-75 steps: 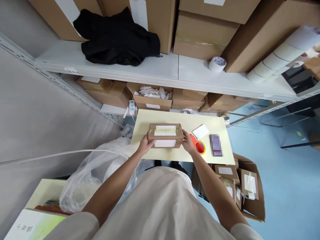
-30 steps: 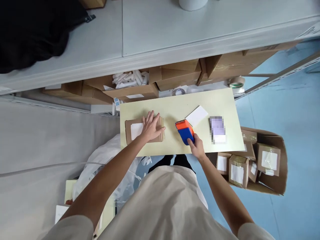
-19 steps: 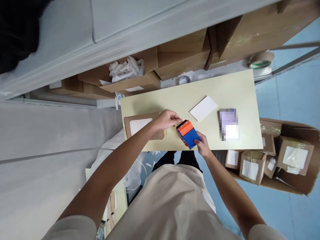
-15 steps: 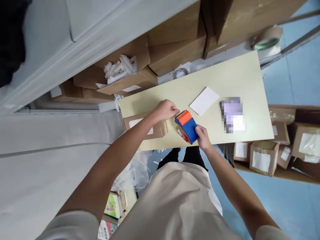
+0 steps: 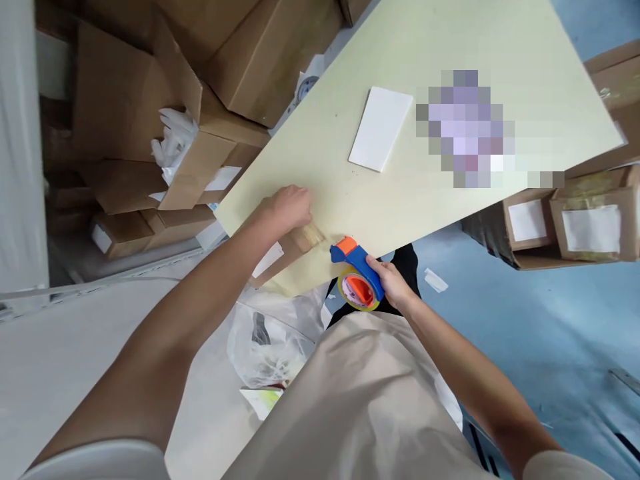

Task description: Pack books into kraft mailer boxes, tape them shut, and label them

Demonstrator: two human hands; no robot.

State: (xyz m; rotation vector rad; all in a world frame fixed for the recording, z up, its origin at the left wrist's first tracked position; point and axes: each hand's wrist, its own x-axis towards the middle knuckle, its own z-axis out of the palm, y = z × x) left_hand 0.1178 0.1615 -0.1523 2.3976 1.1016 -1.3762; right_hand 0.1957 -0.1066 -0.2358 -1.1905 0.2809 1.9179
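My right hand (image 5: 393,285) grips the blue handle of a tape dispenser (image 5: 356,260), which has an orange top and a roll of clear tape on it. The dispenser is tilted at the front edge of the table. On the table's left end lies a small cardboard box (image 5: 299,243) with a white label, partly covered by my left forearm. My left hand (image 5: 291,205) is closed at the far side of this box; its fingertips are hidden, so I cannot tell what they hold. A strip of tape shows on the box end nearest the dispenser.
A white card stack (image 5: 381,129) and a blurred purple item (image 5: 465,127) lie on the pale table (image 5: 320,153). An open carton (image 5: 200,167) of white pieces stands at left. Labelled boxes (image 5: 593,223) sit at right. A plastic bag (image 5: 270,340) hangs below the table.
My head view has turned and come closer. My left hand has moved from beside the dispenser to the far side of the box. The dispenser has tipped and moved toward my body.
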